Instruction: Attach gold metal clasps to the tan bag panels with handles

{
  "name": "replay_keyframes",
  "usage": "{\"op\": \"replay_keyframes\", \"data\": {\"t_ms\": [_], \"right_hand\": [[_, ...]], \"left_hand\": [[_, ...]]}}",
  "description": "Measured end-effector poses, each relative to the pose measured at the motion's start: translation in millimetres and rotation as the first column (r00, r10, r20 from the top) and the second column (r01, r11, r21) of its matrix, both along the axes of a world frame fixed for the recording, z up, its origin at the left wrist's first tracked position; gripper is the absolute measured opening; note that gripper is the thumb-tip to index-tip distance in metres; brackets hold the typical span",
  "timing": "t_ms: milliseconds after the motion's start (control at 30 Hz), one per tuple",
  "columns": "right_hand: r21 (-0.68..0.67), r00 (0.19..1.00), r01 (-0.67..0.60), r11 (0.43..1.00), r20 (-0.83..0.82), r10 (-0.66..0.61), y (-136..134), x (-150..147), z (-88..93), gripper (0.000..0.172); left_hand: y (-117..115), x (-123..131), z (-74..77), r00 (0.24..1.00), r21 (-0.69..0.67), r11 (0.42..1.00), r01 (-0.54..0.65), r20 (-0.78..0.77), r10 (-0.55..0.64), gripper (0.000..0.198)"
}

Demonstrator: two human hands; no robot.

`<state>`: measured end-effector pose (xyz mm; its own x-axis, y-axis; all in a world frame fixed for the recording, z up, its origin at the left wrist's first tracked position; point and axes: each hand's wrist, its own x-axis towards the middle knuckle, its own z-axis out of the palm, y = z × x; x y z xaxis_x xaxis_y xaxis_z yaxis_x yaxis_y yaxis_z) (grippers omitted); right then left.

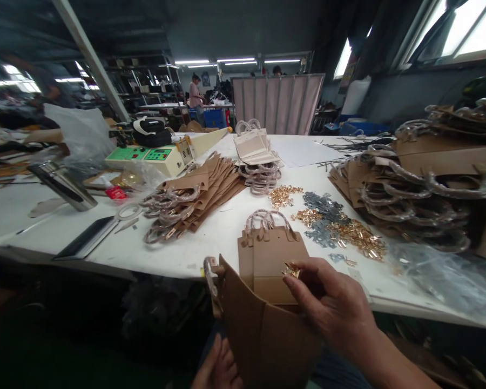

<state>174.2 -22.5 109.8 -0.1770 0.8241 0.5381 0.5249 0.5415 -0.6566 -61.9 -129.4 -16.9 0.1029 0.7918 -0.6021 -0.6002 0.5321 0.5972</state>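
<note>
My right hand (334,302) pinches a small gold metal fitting (292,270) between thumb and fingertips, above the front edge of the table. Below and left of it, a brown bag panel (263,329) with a plastic-wrapped handle stands tilted over my lap. At the panel's lower left edge, my left hand (218,364) has curled fingers against it; part of the grip is hidden. Just behind, more brown bag panels (279,248) with wrapped handles lie on the white table (210,254). Gold fittings (358,237) and grey metal plates (322,208) lie in loose piles beyond my right hand.
Stacked brown panels (202,189) lie left of centre, with a larger stack (405,189) at right. Clear plastic film (441,275) covers the right front edge. A steel tumbler (65,186), a green-faced machine (146,156) and a dark notebook (87,237) are at left. People work far behind.
</note>
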Motion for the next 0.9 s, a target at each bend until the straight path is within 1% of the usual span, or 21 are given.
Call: {"op": "replay_keyframes", "data": {"t_ms": [33,67,133,167,200,233,300,367,400,467,500,533,567,600,633,667,700,733,767,800,900], "right_hand": [[0.0,1.0,-0.01,1.0,-0.011,0.01,-5.4,-1.0,2.1,0.018],[-0.004,0.999,-0.013,1.0,-0.033,0.013,-11.1,-0.9,2.8,0.018],[-0.035,0.995,0.009,0.999,-0.103,-0.012,-22.5,2.3,-2.0,0.019],[-0.064,0.989,0.026,0.998,-0.143,-0.035,-27.5,5.1,-8.2,0.021],[-0.103,0.981,0.038,0.994,-0.183,-0.057,-31.6,8.2,-16.6,0.022],[-0.151,0.972,0.04,0.988,-0.224,-0.074,-34.7,11.5,-26.8,0.024],[-0.255,0.94,0.031,0.967,-0.322,-0.115,-37.2,18.1,-48.3,0.027],[-0.35,0.882,0.03,0.936,-0.431,-0.189,-35.8,25.2,-63.2,0.032],[-0.383,0.844,0.047,0.923,-0.478,-0.241,-34.5,29.2,-65.8,0.034],[-0.403,0.76,0.133,0.906,-0.545,-0.354,-32.2,37.8,-59.8,0.035],[-0.382,0.73,0.184,0.906,-0.564,-0.386,-31.4,41.5,-52.0,0.033],[-0.333,0.724,0.228,0.915,-0.57,-0.388,-30.5,44.1,-42.3,0.03],[-0.257,0.744,0.26,0.931,-0.561,-0.363,-29.0,45.2,-31.9,0.026],[-0.163,0.796,0.254,0.953,-0.525,-0.302,-26.3,44.6,-22.2,0.021],[-0.063,0.857,0.213,0.975,-0.468,-0.217,-22.1,42.4,-14.3,0.017],[0.029,0.91,0.142,0.989,-0.397,-0.119,-16.2,38.9,-9.0,0.015],[0.092,0.945,0.061,0.994,-0.327,-0.028,-8.7,34.8,-6.9,0.016],[0.12,0.961,-0.004,0.993,-0.274,0.037,0.0,30.8,-8.0,0.017],[0.118,0.967,-0.047,0.992,-0.245,0.075,9.1,27.5,-11.9,0.018],[0.095,0.968,-0.064,0.993,-0.234,0.085,18.2,25.7,-17.9,0.018],[0.003,0.973,-0.049,0.999,-0.225,0.049,40.7,30.7,-40.4,0.019]], "left_hand": [[5.9,0.2,5.1,0.996,0.046,0.997,-0.059,0.063,0.056,0.064],[12.8,-1.3,13.6,0.987,0.077,0.988,-0.138,0.09,0.13,0.057],[27.2,-9.3,37.8,0.96,0.083,0.957,-0.278,0.062,0.274,0.046],[33.8,-14.7,51.9,0.949,0.079,0.946,-0.315,0.029,0.314,0.045],[39.7,-19.9,66.4,0.946,0.088,0.942,-0.324,-0.001,0.325,0.046],[45.1,-23.9,80.5,0.951,0.119,0.945,-0.304,-0.025,0.309,0.05],[54.6,-25.6,105.1,0.971,0.226,0.952,-0.207,-0.07,0.228,0.057],[63.1,-16.7,122.0,0.983,0.319,0.942,-0.1,-0.116,0.144,0.064],[67.0,-8.8,126.8,0.985,0.342,0.937,-0.064,-0.13,0.115,0.067],[73.7,11.1,129.5,0.986,0.349,0.936,-0.042,-0.137,0.095,0.067],[76.6,21.5,127.8,0.986,0.348,0.936,-0.049,-0.132,0.1,0.067],[79.2,31.3,124.8,0.986,0.348,0.936,-0.054,-0.129,0.105,0.066],[81.6,40.1,120.8,0.986,0.351,0.935,-0.051,-0.13,0.102,0.066],[84.0,47.6,116.4,0.986,0.358,0.933,-0.041,-0.135,0.095,0.066],[86.4,53.7,111.9,0.987,0.365,0.931,-0.024,-0.141,0.081,0.066],[89.2,58.4,107.8,0.987,0.369,0.929,-0.008,-0.146,0.066,0.066],[92.4,61.8,104.0,0.988,0.37,0.929,0.007,-0.147,0.051,0.066],[96.2,64.2,100.8,0.989,0.366,0.93,0.019,-0.14,0.035,0.065],[100.6,65.7,98.1,0.992,0.357,0.934,0.036,-0.125,0.01,0.063],[105.5,66.7,95.8,0.994,0.341,0.938,0.059,-0.106,-0.024,0.06],[122.8,68.3,90.0,0.988,0.294,0.944,0.151,-0.051,-0.143,0.051]]}}
